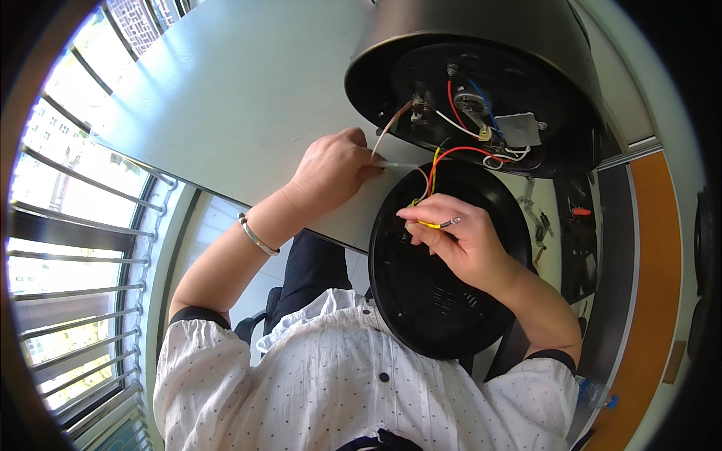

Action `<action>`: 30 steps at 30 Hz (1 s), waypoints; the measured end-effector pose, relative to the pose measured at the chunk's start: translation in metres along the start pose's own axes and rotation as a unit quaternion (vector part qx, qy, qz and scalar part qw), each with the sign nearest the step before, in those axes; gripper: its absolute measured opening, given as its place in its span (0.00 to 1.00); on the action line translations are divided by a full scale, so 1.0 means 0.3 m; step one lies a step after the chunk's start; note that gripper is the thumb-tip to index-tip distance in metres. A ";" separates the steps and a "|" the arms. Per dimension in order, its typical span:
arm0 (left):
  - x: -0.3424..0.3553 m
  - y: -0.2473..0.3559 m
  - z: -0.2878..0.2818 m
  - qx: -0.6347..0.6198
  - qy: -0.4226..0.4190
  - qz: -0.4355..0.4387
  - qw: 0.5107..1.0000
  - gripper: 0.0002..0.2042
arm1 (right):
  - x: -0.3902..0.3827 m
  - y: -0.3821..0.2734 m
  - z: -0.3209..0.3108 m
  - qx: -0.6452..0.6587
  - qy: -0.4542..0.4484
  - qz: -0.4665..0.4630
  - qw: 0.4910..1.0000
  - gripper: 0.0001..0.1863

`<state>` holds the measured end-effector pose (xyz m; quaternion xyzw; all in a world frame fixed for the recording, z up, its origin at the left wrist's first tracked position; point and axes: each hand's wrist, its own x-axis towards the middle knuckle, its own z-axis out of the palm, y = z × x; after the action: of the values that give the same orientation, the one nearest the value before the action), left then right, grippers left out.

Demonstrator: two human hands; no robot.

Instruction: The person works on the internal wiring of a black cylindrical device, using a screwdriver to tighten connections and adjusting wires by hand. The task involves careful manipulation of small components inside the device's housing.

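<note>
A dark cylindrical appliance (474,26) lies on its side at the top right, its underside open on red, blue, white, yellow and brown wires and a metal plate (517,129). My left hand (338,167) is closed on a pale wire with a translucent sleeve (401,165), just below the appliance's rim. My right hand (459,240) pinches a yellow wire (427,223) with a metal ring terminal at its end, over a round black plastic base (444,316). Red and pale wires run from the appliance down toward that base.
The white table (241,90) has its near edge below my left hand. Small tools, one red-handled (580,212), lie at the right beside an orange panel (648,286). A barred window (83,270) is on the left. A dark chair shows beside my leg.
</note>
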<state>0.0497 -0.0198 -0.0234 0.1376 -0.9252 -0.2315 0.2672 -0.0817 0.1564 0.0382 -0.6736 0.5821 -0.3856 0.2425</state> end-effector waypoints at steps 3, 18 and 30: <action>0.000 0.000 0.006 -0.018 -0.004 -0.028 0.999 0.06 | 0.008 -0.001 -0.006 0.078 0.002 0.026 0.997 0.09; -0.061 0.036 -0.019 0.014 0.044 -0.110 0.993 0.04 | -0.040 -0.014 -0.037 0.139 0.085 0.110 0.980 0.10; -0.088 0.045 -0.009 0.074 0.088 -0.132 0.985 0.06 | -0.113 -0.184 -0.081 0.307 -0.100 0.151 0.934 0.16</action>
<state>0.0709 0.0007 -0.0261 0.2975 -0.8866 -0.1822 0.3039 -0.0691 0.2037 0.0872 -0.5053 0.5033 -0.4348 0.5499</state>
